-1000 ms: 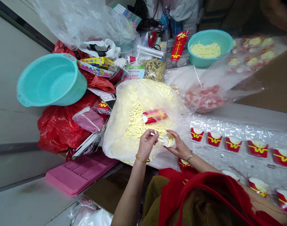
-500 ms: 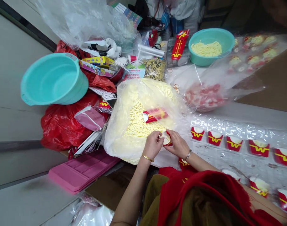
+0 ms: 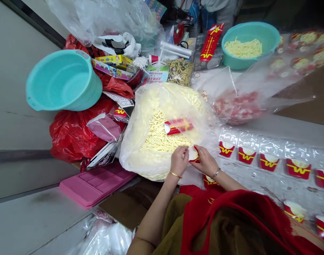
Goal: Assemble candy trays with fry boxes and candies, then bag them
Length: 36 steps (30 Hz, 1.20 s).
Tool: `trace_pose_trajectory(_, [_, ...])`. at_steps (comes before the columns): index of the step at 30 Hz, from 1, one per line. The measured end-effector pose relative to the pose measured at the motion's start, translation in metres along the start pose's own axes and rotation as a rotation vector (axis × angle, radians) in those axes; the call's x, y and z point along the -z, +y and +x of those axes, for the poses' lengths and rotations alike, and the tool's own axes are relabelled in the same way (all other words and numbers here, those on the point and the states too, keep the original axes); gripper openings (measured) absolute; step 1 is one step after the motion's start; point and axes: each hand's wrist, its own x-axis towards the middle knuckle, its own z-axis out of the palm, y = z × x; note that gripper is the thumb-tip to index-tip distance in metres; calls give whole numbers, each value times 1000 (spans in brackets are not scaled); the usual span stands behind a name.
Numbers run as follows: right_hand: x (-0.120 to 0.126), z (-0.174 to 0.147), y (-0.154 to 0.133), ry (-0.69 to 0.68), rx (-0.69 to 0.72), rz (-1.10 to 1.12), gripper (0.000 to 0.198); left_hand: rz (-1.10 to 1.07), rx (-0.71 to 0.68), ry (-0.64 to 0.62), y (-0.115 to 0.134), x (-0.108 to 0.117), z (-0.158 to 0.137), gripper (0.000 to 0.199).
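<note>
A small red fry carton [image 3: 193, 154] with a white inside is held in my right hand [image 3: 206, 163], fingers closed around its side. My left hand [image 3: 179, 161] is closed in a pinch right beside the carton's white opening; what its fingertips hold is hidden. Both hands are at the front right edge of a big clear plastic bag [image 3: 130, 152] full of pale yellow fry-shaped pieces [image 3: 158, 132]. Another red carton [image 3: 179, 126] lies on its side in the bag, partly under the film. By my right wrist, part of one more red carton [image 3: 209, 180] shows.
Clear trays holding red cartons [image 3: 269, 162] stretch along the right. Behind are a teal basin [image 3: 274, 39] of yellow pieces and a bag of pink-and-white pieces [image 3: 238, 106]. On the left, another teal basin [image 3: 62, 81] rests over red plastic bags [image 3: 74, 132], above a pink tray [image 3: 95, 186].
The view has shifted slightly, so most things sit a little further right. My left fingers have drawn up to the carton's opening, while my right hand keeps its hold on it.
</note>
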Motion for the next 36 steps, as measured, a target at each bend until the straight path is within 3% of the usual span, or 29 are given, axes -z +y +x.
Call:
trace_pose_trajectory(2, [1, 1, 3, 5, -28, 7, 72, 114, 75, 13, -16, 7, 15, 35])
trace_pose_trajectory(4, [2, 2, 4, 5, -44, 12, 71, 169, 145, -55, -32, 11, 30, 40])
trace_pose_trajectory(7, [1, 2, 5, -1, -48, 12, 70, 43, 218, -98, -52, 11, 44, 25])
trace_pose_trajectory(12, [1, 3, 7, -1, -88, 37, 72, -172, 301, -17, -68, 15, 47, 8])
trace_pose_trajectory(20, [-4, 19, -4, -7, -92, 64, 72, -622, 509, 74, -64, 35, 26, 33])
trace_pose_trajectory(27, [-4, 24, -5, -11, -124, 40, 72, -719, 721, 68, -72, 52, 21, 29])
trace_pose_trajectory(36, [-5, 27, -17, -30, -89, 47, 72, -926, 740, -99, -51, 73, 18, 31])
